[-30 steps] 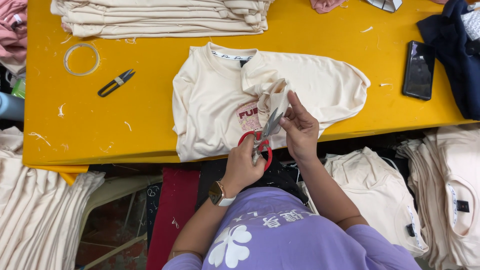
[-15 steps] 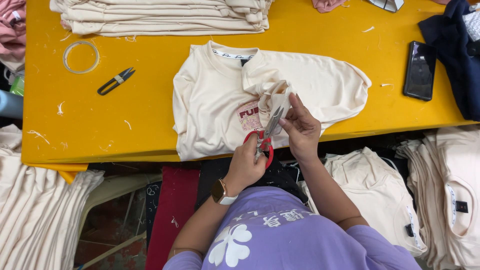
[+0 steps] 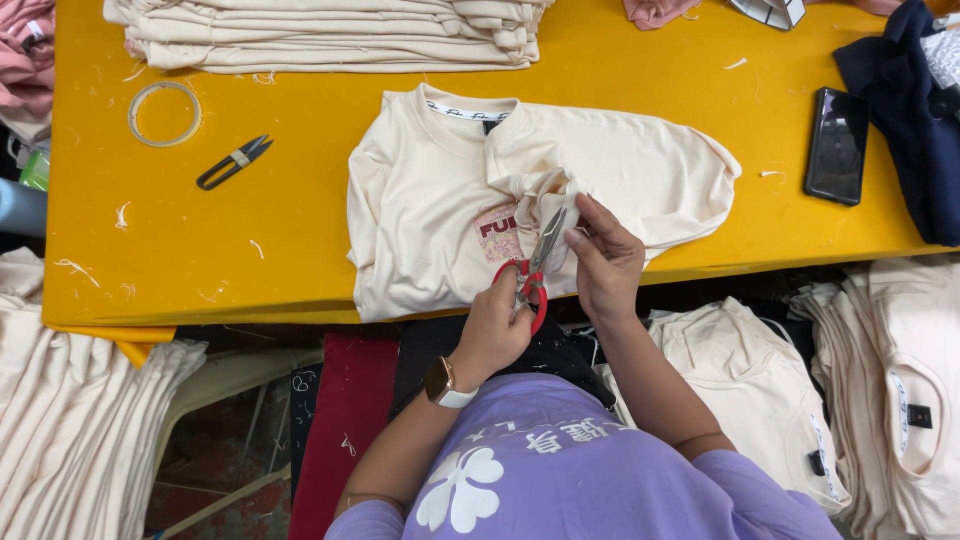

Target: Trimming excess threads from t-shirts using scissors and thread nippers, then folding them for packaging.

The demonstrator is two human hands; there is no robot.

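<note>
1. The yellow table [image 3: 300, 250] carries a cream t-shirt [image 3: 430, 220] lying along its near edge, collar pointing to the far edge.
2. Your right hand [image 3: 605, 260] pinches a bunched bit of shirt fabric, just right of the blades.
3. Your left hand [image 3: 495, 330] is curled through the red-handled scissors [image 3: 535, 265]; their long axis points up and away from you, blades slightly apart.
4. No containers anywhere.

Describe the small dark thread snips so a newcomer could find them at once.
On the yellow table, look left of the cream T-shirt. The thread snips lie just below-right of the clear tape ring: black, tweezer-shaped, untouched, unlike the red-handled scissors.
</note>
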